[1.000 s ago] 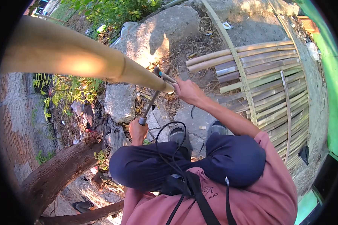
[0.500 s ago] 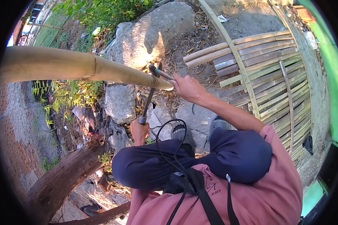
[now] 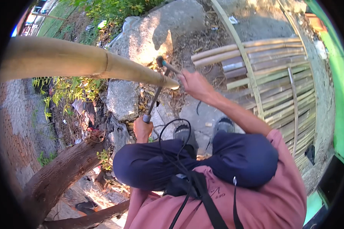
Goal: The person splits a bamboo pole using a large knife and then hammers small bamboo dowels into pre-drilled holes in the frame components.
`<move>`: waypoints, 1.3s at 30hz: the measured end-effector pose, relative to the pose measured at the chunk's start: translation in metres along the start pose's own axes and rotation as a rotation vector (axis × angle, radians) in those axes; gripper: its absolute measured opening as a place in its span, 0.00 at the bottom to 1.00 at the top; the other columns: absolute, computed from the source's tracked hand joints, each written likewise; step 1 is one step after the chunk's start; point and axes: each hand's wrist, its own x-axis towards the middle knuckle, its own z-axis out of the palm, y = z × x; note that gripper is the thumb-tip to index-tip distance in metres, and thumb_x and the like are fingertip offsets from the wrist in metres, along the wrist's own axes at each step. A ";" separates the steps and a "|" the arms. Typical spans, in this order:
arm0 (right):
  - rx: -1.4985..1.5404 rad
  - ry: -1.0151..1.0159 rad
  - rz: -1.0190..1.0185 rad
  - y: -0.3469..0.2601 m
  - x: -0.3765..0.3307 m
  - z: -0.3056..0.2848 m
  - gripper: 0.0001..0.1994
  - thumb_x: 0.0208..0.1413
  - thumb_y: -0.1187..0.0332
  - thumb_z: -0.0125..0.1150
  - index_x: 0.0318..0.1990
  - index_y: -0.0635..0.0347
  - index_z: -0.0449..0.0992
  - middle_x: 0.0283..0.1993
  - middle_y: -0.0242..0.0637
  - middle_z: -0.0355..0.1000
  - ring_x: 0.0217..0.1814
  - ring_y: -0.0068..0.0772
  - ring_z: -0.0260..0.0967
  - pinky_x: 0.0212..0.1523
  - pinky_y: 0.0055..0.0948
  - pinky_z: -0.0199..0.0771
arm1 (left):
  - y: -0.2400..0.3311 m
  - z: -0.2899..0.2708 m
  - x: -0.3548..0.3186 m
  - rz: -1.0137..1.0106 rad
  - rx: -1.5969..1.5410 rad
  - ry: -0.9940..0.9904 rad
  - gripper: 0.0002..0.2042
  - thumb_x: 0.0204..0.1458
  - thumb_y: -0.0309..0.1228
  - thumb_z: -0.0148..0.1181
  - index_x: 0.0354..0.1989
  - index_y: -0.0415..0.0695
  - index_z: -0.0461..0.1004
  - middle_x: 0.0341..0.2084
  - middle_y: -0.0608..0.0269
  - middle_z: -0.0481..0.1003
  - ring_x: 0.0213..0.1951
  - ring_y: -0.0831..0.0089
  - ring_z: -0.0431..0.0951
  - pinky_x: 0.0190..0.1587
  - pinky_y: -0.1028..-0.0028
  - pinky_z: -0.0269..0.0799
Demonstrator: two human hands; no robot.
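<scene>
A thick bamboo pole (image 3: 80,61) reaches in from the left, its cut end near the middle. My left hand (image 3: 142,129) is closed round the grey handle of a long knife (image 3: 155,98); its dark, narrow blade crosses the pole close to the cut end. Part of the blade is hidden by the bamboo. In my closed right hand (image 3: 197,85) is a hammer (image 3: 171,66), its dark head just above the pole, near the blade's upper end. Whether the hammer head touches the blade, I cannot tell.
Split bamboo strips (image 3: 283,86) lie in a pile at the right, long strips crossing them. Big stones (image 3: 122,101) stand beyond my left hand. A tree trunk (image 3: 65,171) slants through the lower left. A black cable (image 3: 161,141) loops before my knees. A green wall (image 3: 334,76) borders the right.
My right hand and the hammer have risen slightly away from the pole. My left hand keeps its grip on the knife, and the blade still crosses the bamboo. The view has shifted a little.
</scene>
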 end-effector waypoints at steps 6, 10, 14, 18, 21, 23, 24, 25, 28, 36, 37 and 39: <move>0.239 0.224 -0.337 -0.083 0.016 -0.038 0.13 0.70 0.60 0.51 0.45 0.62 0.70 0.19 0.55 0.70 0.25 0.66 0.72 0.26 0.55 0.70 | -0.020 -0.005 -0.006 -0.054 -0.024 -0.033 0.10 0.41 0.31 0.63 0.31 0.42 0.82 0.27 0.43 0.80 0.34 0.42 0.81 0.40 0.51 0.77; -0.088 -0.061 0.034 0.016 -0.004 0.025 0.14 0.68 0.57 0.51 0.47 0.61 0.71 0.25 0.59 0.74 0.31 0.68 0.75 0.32 0.60 0.74 | -0.007 -0.002 0.004 -0.028 0.024 -0.031 0.10 0.42 0.32 0.65 0.34 0.44 0.83 0.30 0.45 0.81 0.35 0.44 0.82 0.41 0.52 0.78; -0.049 -0.075 0.139 0.038 -0.011 0.028 0.14 0.68 0.58 0.51 0.44 0.61 0.71 0.24 0.59 0.73 0.30 0.68 0.75 0.31 0.61 0.73 | 0.005 -0.002 0.010 0.016 0.090 -0.038 0.13 0.43 0.33 0.66 0.39 0.49 0.84 0.32 0.46 0.82 0.37 0.46 0.83 0.42 0.52 0.79; 0.051 0.128 -0.115 -0.029 0.007 -0.008 0.12 0.69 0.60 0.50 0.40 0.62 0.69 0.19 0.56 0.70 0.25 0.67 0.73 0.25 0.58 0.70 | -0.015 -0.013 0.004 0.005 0.062 -0.010 0.12 0.42 0.32 0.66 0.36 0.46 0.84 0.30 0.45 0.81 0.36 0.45 0.82 0.42 0.51 0.79; 0.157 0.240 -0.201 -0.045 0.004 -0.013 0.12 0.69 0.61 0.50 0.41 0.61 0.69 0.18 0.55 0.70 0.25 0.66 0.72 0.24 0.57 0.70 | -0.019 -0.014 0.003 0.002 0.021 -0.015 0.11 0.42 0.31 0.65 0.34 0.44 0.83 0.29 0.44 0.81 0.35 0.44 0.82 0.41 0.51 0.78; 0.127 0.193 -0.156 -0.013 -0.006 0.012 0.12 0.69 0.61 0.50 0.43 0.62 0.69 0.20 0.57 0.71 0.26 0.67 0.73 0.27 0.60 0.70 | -0.011 -0.013 0.005 -0.029 -0.007 -0.025 0.10 0.42 0.31 0.65 0.33 0.43 0.83 0.29 0.44 0.81 0.35 0.43 0.82 0.41 0.51 0.78; 0.031 0.081 -0.062 0.006 -0.010 0.024 0.12 0.70 0.61 0.49 0.43 0.63 0.69 0.20 0.59 0.70 0.27 0.68 0.72 0.28 0.60 0.67 | -0.005 -0.013 0.007 -0.017 -0.001 -0.018 0.10 0.42 0.31 0.65 0.33 0.43 0.83 0.29 0.43 0.81 0.35 0.43 0.82 0.41 0.51 0.78; -0.065 -0.030 0.033 0.026 -0.014 0.032 0.13 0.70 0.61 0.49 0.43 0.64 0.69 0.21 0.60 0.69 0.28 0.69 0.71 0.29 0.60 0.65 | 0.001 -0.012 0.008 -0.005 0.004 -0.009 0.10 0.42 0.31 0.65 0.33 0.42 0.83 0.29 0.43 0.81 0.35 0.43 0.82 0.41 0.51 0.78; -0.004 0.006 0.025 0.002 0.004 0.011 0.14 0.70 0.60 0.50 0.42 0.65 0.70 0.22 0.61 0.71 0.29 0.70 0.72 0.30 0.61 0.68 | -0.003 -0.002 0.009 -0.051 0.001 -0.020 0.11 0.42 0.31 0.65 0.35 0.44 0.83 0.29 0.43 0.81 0.35 0.44 0.82 0.41 0.51 0.78; 0.117 0.201 -0.222 -0.067 0.015 -0.019 0.14 0.70 0.60 0.50 0.40 0.64 0.69 0.19 0.55 0.69 0.25 0.67 0.71 0.25 0.57 0.66 | -0.010 -0.019 -0.006 -0.084 0.021 -0.052 0.12 0.45 0.31 0.65 0.39 0.49 0.84 0.31 0.47 0.82 0.36 0.46 0.83 0.41 0.52 0.79; 0.037 0.194 -0.167 -0.036 0.008 -0.011 0.14 0.70 0.60 0.49 0.40 0.64 0.69 0.20 0.57 0.70 0.26 0.68 0.71 0.26 0.58 0.67 | 0.003 -0.012 0.000 -0.043 0.034 -0.058 0.12 0.45 0.31 0.65 0.40 0.50 0.84 0.31 0.47 0.82 0.36 0.46 0.83 0.42 0.52 0.79; -0.160 -0.062 0.053 0.041 -0.010 0.018 0.16 0.71 0.58 0.48 0.41 0.64 0.69 0.24 0.61 0.72 0.30 0.71 0.72 0.31 0.61 0.69 | 0.019 -0.006 0.004 -0.011 0.012 -0.049 0.11 0.47 0.30 0.64 0.40 0.51 0.84 0.31 0.48 0.82 0.37 0.46 0.83 0.42 0.52 0.79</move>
